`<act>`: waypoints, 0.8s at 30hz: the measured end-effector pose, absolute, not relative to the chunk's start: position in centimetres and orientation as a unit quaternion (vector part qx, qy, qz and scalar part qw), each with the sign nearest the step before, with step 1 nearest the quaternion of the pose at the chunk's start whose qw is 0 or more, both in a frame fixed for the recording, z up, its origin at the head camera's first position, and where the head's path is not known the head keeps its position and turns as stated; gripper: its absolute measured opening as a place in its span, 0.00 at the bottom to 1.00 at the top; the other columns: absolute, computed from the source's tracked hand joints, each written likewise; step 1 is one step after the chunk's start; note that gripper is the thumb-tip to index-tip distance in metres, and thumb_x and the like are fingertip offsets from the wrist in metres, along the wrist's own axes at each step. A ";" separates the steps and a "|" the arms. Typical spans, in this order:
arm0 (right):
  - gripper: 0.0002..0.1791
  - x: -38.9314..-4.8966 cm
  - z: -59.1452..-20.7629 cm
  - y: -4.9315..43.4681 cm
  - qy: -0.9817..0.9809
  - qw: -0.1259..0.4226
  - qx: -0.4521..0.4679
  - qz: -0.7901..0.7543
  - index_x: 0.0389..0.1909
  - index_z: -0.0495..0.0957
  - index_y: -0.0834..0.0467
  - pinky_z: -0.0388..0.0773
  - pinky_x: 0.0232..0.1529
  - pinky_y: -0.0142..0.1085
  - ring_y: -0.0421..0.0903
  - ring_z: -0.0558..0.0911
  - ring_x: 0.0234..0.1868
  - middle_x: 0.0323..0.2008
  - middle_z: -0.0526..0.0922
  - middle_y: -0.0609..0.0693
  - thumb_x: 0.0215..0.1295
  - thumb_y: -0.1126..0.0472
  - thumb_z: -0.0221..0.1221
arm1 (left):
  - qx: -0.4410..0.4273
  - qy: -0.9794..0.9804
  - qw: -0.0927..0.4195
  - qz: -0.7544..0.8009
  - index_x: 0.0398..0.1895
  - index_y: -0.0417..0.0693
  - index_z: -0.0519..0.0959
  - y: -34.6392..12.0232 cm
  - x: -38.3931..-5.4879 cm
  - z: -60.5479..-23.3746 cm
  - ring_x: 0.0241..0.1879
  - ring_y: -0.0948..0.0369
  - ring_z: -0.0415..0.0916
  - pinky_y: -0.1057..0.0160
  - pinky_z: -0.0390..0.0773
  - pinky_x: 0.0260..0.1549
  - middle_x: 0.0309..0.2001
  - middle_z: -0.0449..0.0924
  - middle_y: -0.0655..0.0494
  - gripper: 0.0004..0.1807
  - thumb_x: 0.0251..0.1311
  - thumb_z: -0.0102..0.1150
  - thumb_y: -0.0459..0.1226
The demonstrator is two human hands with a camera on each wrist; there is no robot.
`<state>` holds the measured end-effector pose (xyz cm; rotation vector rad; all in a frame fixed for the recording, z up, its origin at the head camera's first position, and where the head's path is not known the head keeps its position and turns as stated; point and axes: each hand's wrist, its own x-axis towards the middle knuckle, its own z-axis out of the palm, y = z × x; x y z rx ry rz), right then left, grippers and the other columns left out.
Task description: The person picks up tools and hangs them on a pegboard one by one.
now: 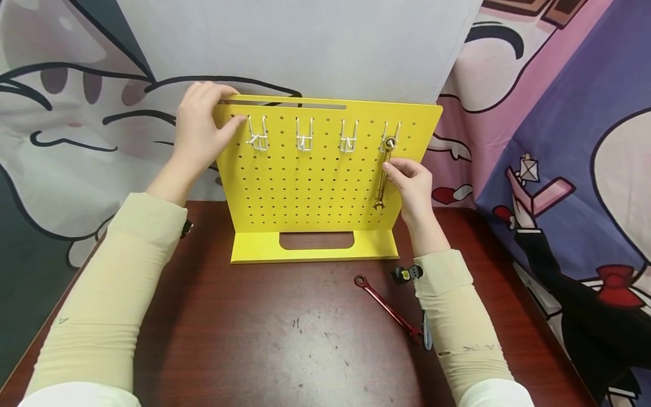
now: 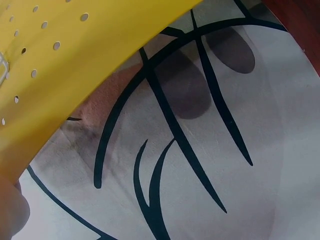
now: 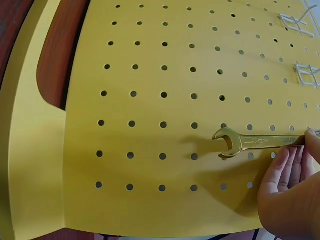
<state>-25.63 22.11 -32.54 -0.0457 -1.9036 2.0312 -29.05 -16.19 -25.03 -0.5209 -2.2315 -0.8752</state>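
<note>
A yellow pegboard (image 1: 305, 223) stands upright on the table. At its upper left corner, my left hand (image 1: 203, 121) grips the edge, thumb on the front face and fingertips hidden behind. My right hand (image 1: 414, 183) pinches a gold combination wrench (image 1: 382, 183) between thumb and fingers, in front of the board's right side. The wrench hangs almost vertically, its ring end up at the rightmost white hook (image 1: 398, 131). Whether the ring sits on that hook cannot be told. In the right wrist view, the wrench's open jaw end (image 3: 230, 143) points away from the hand.
White wire hooks, such as the leftmost one (image 1: 258, 138), line the upper board. A red combination wrench (image 1: 386, 307) lies on the brown table (image 1: 244, 333), near the right sleeve. Printed cartoon cloth (image 1: 549, 130) hangs behind and to the sides.
</note>
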 end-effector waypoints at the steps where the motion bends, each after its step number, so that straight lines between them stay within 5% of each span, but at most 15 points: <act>1: 0.13 -25.6 -32.6 22.1 -0.676 0.180 -0.015 0.714 0.30 0.87 0.46 0.82 0.41 0.27 0.34 0.82 0.33 0.30 0.86 0.37 0.67 0.69 0.68 | -0.199 -0.856 0.337 -0.337 0.58 0.36 0.82 -16.2 -29.0 -25.0 0.59 0.45 0.73 0.52 0.70 0.63 0.55 0.84 0.39 0.18 0.67 0.69 0.33; 11: 0.14 -25.8 -32.9 22.1 -0.681 0.196 -0.001 0.705 0.31 0.87 0.46 0.84 0.41 0.26 0.34 0.84 0.33 0.30 0.88 0.38 0.68 0.70 0.67 | -0.200 -0.856 0.341 -0.333 0.58 0.36 0.82 -16.3 -29.1 -25.0 0.59 0.44 0.72 0.52 0.69 0.64 0.55 0.84 0.39 0.18 0.67 0.69 0.33; 19: 0.03 -24.5 -33.6 22.8 -0.692 0.183 0.007 0.699 0.41 0.88 0.61 0.84 0.43 0.28 0.35 0.86 0.34 0.31 0.89 0.38 0.69 0.69 0.67 | -0.202 -0.857 0.340 -0.331 0.58 0.36 0.82 -16.3 -29.2 -25.0 0.59 0.44 0.72 0.52 0.69 0.64 0.55 0.84 0.39 0.18 0.68 0.69 0.33; 24: 0.03 -22.6 -33.7 23.6 -0.711 0.166 0.009 0.683 0.40 0.89 0.58 0.84 0.43 0.27 0.34 0.87 0.34 0.30 0.89 0.37 0.69 0.67 0.68 | -0.201 -0.859 0.337 -0.328 0.59 0.37 0.82 -16.2 -29.2 -25.0 0.60 0.44 0.72 0.51 0.69 0.66 0.55 0.84 0.39 0.18 0.68 0.69 0.33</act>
